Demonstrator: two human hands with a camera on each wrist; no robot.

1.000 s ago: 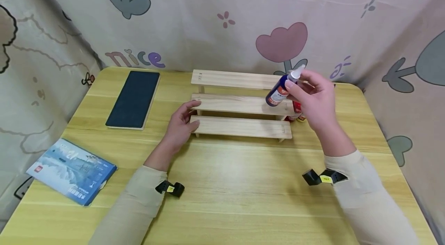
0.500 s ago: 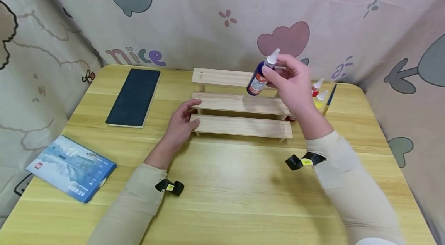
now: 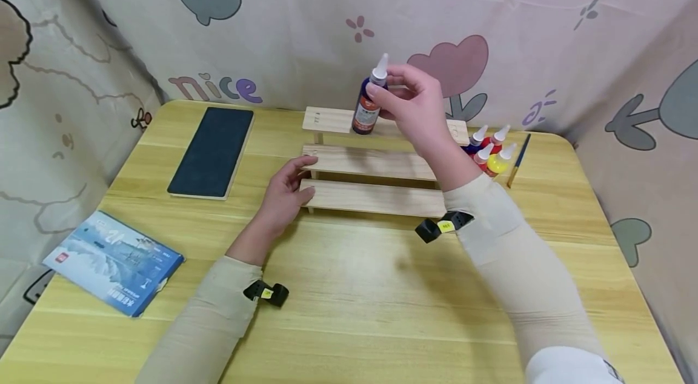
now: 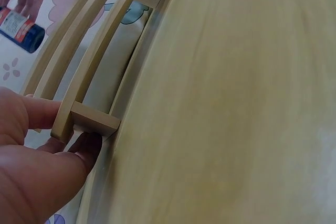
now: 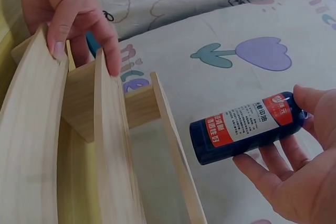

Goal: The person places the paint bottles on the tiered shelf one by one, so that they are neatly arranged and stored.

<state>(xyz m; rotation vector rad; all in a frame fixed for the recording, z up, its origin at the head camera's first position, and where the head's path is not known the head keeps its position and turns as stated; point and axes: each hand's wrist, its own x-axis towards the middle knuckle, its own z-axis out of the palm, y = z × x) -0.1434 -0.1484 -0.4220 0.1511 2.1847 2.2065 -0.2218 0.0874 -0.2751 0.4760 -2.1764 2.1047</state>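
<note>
My right hand (image 3: 417, 102) holds a dark blue ink bottle (image 3: 366, 112) with a white pointed nozzle, pinched near its silver collar. It is nearly upright and overlaps the top step of a three-tier wooden display rack (image 3: 376, 163) in the head view. In the right wrist view the bottle's red and white label (image 5: 244, 121) faces the camera, with thumb and fingers around the neck end. My left hand (image 3: 282, 193) grips the rack's left end, its thumb at the bottom step and its fingers at the middle one. Those fingers curl around the end support (image 4: 94, 119) in the left wrist view.
Several small bottles stand right of the rack, including a yellow bottle (image 3: 498, 164) and a blue bottle (image 3: 473, 143). Beside them lies a paintbrush (image 3: 519, 160). A dark-covered notebook (image 3: 211, 152) and a blue printed packet (image 3: 114, 263) lie left. A patterned curtain (image 3: 305, 26) hangs behind the table.
My right hand has carried the blue bottle left and up from the rack's right end to above its top step, turning it more upright. The bottles on the right have come into view. My left hand stays put.
</note>
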